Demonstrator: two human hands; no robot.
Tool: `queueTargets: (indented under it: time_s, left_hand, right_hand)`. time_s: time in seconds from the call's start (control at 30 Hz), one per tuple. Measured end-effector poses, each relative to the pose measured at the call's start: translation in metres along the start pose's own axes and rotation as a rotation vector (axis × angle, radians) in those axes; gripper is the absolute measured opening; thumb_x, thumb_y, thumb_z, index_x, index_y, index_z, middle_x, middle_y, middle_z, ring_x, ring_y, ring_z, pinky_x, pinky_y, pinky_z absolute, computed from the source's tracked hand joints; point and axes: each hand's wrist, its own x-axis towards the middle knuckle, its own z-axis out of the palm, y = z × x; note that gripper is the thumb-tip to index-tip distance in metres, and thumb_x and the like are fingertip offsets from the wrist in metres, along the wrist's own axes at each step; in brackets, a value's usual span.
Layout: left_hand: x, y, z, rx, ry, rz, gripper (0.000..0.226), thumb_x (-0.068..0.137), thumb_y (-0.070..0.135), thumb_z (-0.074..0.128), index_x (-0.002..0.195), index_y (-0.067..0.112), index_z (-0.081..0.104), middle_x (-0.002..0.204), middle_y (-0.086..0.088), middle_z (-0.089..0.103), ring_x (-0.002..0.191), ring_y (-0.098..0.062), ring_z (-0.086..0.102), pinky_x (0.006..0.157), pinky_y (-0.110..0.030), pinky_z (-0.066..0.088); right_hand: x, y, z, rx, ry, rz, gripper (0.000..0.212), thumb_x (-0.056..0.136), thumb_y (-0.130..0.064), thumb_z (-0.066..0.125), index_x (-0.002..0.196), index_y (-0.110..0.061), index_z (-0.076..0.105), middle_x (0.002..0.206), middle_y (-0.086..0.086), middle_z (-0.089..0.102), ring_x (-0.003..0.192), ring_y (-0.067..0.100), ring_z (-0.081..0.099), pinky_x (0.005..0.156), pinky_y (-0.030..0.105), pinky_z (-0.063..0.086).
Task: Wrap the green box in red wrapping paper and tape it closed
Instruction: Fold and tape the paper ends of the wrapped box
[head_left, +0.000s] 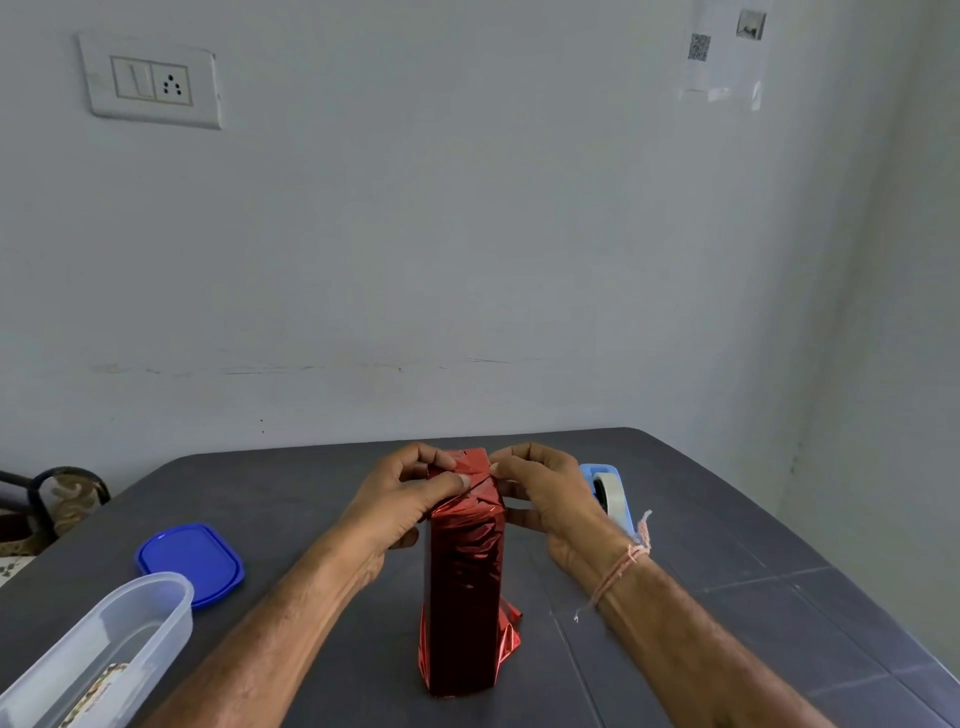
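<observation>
A tall box wrapped in shiny red foil paper (464, 587) stands upright near the middle of the dark grey table (727, 519). The left hand (410, 499) and right hand (545, 493) meet at its top, fingers curled, pinching the folded paper flaps. A light blue tape dispenser (610, 493) sits just behind the right hand. A blue plastic lid (189, 561) and a clear oval plastic tub (104, 644) lie near the left edge.

A blue lid (190, 564) lies just beside a clear container (98, 649) on the dark table (311, 493).
</observation>
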Motion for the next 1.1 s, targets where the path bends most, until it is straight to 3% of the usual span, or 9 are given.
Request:
queueTargets:
  time_s: [0.13, 0.33, 0.5, 0.6, 0.73, 0.87, 0.97, 1.1]
  left_hand:
    - [-0.002, 0.0, 0.002, 0.0, 0.0, 0.002, 0.017, 0.082, 0.029, 0.083, 0.096, 0.027, 0.073, 0.116, -0.002, 0.067, 0.085, -0.015, 0.057, 0.06, -0.027, 0.04]
    - [-0.004, -0.001, 0.002, 0.006, 0.001, 0.017, 0.017, 0.084, 0.029, 0.082, 0.099, 0.026, 0.072, 0.114, 0.0, 0.068, 0.083, -0.013, 0.057, 0.06, -0.026, 0.041]
    - [-0.002, -0.003, 0.003, 0.01, -0.009, 0.019, 0.017, 0.084, 0.03, 0.082, 0.099, 0.027, 0.072, 0.107, 0.004, 0.068, 0.082, -0.015, 0.057, 0.063, -0.028, 0.041]
    - [0.0, -0.003, 0.002, 0.016, -0.02, 0.023, 0.017, 0.086, 0.03, 0.08, 0.1, 0.026, 0.072, 0.106, 0.004, 0.067, 0.081, -0.015, 0.056, 0.06, -0.027, 0.041]
    - [0.001, -0.004, 0.001, 0.022, -0.026, 0.019, 0.018, 0.085, 0.032, 0.081, 0.1, 0.027, 0.071, 0.107, 0.004, 0.066, 0.083, -0.015, 0.057, 0.057, -0.026, 0.042]
    - [0.003, -0.005, 0.001, 0.013, -0.023, 0.021, 0.019, 0.085, 0.031, 0.082, 0.099, 0.026, 0.072, 0.109, 0.0, 0.067, 0.081, -0.015, 0.056, 0.057, -0.026, 0.041]
    - [0.003, -0.006, 0.001, 0.001, -0.022, 0.02, 0.019, 0.084, 0.031, 0.082, 0.099, 0.026, 0.072, 0.11, -0.001, 0.067, 0.079, -0.015, 0.055, 0.058, -0.026, 0.041]
    - [0.004, -0.007, 0.001, -0.001, -0.024, 0.021, 0.019, 0.084, 0.031, 0.082, 0.099, 0.026, 0.072, 0.111, 0.001, 0.067, 0.082, -0.016, 0.056, 0.059, -0.026, 0.042]
  right_hand:
    - [0.001, 0.005, -0.02, 0.082, 0.001, 0.049, 0.007, 0.089, -0.003, 0.071, 0.095, -0.006, 0.073, 0.094, 0.015, 0.075, 0.091, 0.027, 0.073, 0.074, 0.041, 0.064]
    - [0.005, 0.015, -0.088, 0.018, 0.218, -0.035, 0.01, 0.09, -0.006, 0.072, 0.099, -0.007, 0.075, 0.089, 0.009, 0.069, 0.082, 0.017, 0.064, 0.065, 0.027, 0.058]
    - [0.012, 0.038, -0.149, -0.315, 0.488, -0.014, 0.009, 0.092, -0.02, 0.073, 0.085, -0.014, 0.074, 0.092, 0.007, 0.07, 0.081, 0.015, 0.061, 0.06, 0.029, 0.052]
    - [0.02, 0.054, -0.16, -0.481, 0.477, 0.119, 0.029, 0.092, -0.031, 0.073, 0.095, -0.002, 0.074, 0.092, 0.009, 0.067, 0.078, 0.017, 0.061, 0.073, 0.039, 0.062]
    - [0.033, 0.059, -0.165, -0.467, 0.419, 0.217, 0.036, 0.092, -0.034, 0.074, 0.103, 0.0, 0.069, 0.106, 0.014, 0.065, 0.09, 0.023, 0.066, 0.07, 0.035, 0.064]
    - [0.044, 0.053, -0.162, -0.462, 0.361, 0.292, 0.039, 0.092, -0.029, 0.075, 0.113, 0.001, 0.062, 0.111, 0.016, 0.062, 0.095, 0.028, 0.067, 0.078, 0.04, 0.064]
    - [0.047, 0.049, -0.159, -0.42, 0.316, 0.348, 0.043, 0.092, -0.02, 0.075, 0.123, 0.004, 0.058, 0.122, 0.019, 0.059, 0.101, 0.032, 0.067, 0.076, 0.041, 0.064]
    - [0.049, 0.049, -0.159, -0.366, 0.295, 0.382, 0.039, 0.09, -0.009, 0.076, 0.12, 0.008, 0.058, 0.12, 0.022, 0.058, 0.096, 0.036, 0.067, 0.07, 0.048, 0.064]
